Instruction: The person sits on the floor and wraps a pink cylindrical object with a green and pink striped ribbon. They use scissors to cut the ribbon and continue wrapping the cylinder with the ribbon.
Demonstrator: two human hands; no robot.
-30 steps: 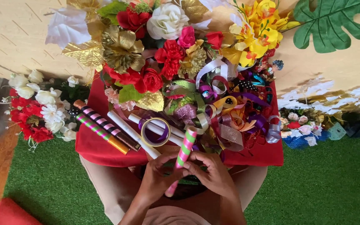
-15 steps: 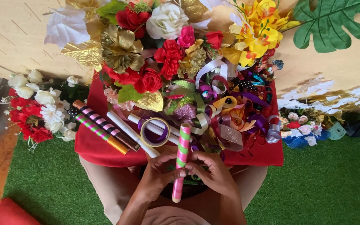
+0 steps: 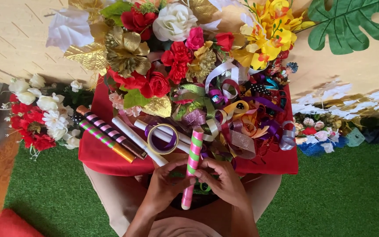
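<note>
I hold a pink-and-green striped stick nearly upright at the near edge of the red-draped surface, my left hand and right hand each clenched in a grip around its middle. Just beyond my fingers lie a tape roll, striped rolls and curled ribbons. Open green turf flanks both hands.

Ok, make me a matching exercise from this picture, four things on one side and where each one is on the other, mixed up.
Things:
1 striped stick
2 tape roll
3 big green leaf
4 red and white flower bunch

Places:
A far left, on the grass
B top right corner
C held in both hands
D lying on the red cloth beside the white sticks

Pairs: 1-C, 2-D, 3-B, 4-A
</note>
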